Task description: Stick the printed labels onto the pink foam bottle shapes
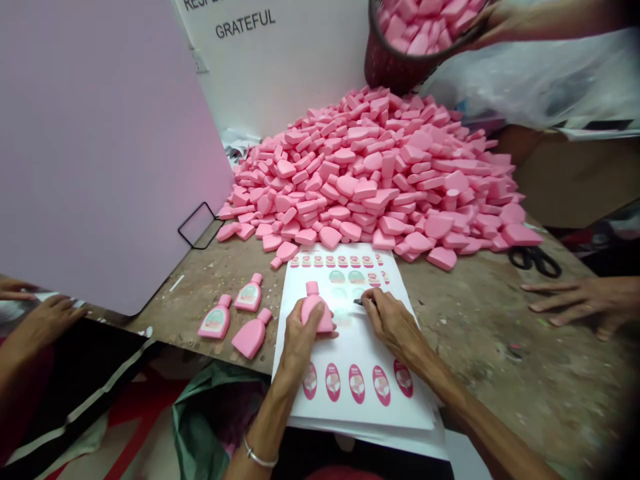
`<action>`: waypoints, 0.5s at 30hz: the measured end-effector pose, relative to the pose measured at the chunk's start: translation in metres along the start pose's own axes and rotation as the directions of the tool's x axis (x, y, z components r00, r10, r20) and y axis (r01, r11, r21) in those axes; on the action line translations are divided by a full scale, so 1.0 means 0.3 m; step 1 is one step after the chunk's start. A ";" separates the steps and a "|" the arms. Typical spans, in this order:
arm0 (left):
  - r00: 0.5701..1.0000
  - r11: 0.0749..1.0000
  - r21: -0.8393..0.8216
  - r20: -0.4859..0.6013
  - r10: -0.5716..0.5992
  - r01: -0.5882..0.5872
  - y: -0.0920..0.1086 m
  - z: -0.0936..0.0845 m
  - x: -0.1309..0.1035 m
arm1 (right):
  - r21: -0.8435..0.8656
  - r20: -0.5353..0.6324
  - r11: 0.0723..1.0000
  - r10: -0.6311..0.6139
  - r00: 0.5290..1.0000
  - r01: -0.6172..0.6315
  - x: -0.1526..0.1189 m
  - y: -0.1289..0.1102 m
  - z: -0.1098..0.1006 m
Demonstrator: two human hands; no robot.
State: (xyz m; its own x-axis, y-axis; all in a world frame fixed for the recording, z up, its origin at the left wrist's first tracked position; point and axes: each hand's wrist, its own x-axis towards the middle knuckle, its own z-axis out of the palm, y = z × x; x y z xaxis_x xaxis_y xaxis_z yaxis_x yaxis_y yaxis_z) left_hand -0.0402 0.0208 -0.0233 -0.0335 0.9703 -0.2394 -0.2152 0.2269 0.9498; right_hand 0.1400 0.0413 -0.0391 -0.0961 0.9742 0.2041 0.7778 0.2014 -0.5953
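Note:
A pink bottle-shaped piece [317, 312] is gripped in my left hand [300, 333], its cap end pointing away from me. My right hand [390, 317] pinches a small dark pointed tool [358, 302] over the sticker sheet [370, 413]. That white sheet bears green half-round labels [337, 277], small pink labels near its top and pink oval labels [357, 385] near its bottom. Left of the sheet lie three pink pieces; two of them, one nearest the edge [215, 320] and one behind [249, 295], carry a green label, while the third [251, 335] shows none.
A big heap of pink pieces [350, 173] fills the table's back. Another person's hand [493, 27] tilts a dark red basket [390, 63] above it. Black scissors [535, 260] and another hand [590, 303] are at right. A pink panel [110, 153] stands left, near another person's hand [50, 327].

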 end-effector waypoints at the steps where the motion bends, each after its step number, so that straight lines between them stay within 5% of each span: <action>1: 1.000 1.000 0.025 0.019 -0.018 0.017 -0.007 -0.007 -0.007 | -0.078 -0.021 0.995 -0.067 0.998 0.065 0.001 0.016 0.011; 6: 1.000 0.995 0.097 -0.013 0.015 -0.013 -0.049 0.009 -0.028 | -0.248 -0.084 0.946 -0.236 0.968 0.209 -0.019 0.032 0.065; 15: 0.999 0.968 0.249 0.016 0.036 -0.039 -0.040 0.015 -0.026 | -0.187 -0.035 0.961 -0.212 0.977 0.202 -0.001 0.038 0.060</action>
State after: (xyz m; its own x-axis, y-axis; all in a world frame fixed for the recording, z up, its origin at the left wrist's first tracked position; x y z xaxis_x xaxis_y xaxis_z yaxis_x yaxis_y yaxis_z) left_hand -0.0329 0.0108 -0.0318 -0.0259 0.9791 -0.2018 0.0366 0.2027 0.9786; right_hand 0.1378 0.0450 -0.0599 -0.2372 0.9052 0.3527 0.8443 0.3716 -0.3860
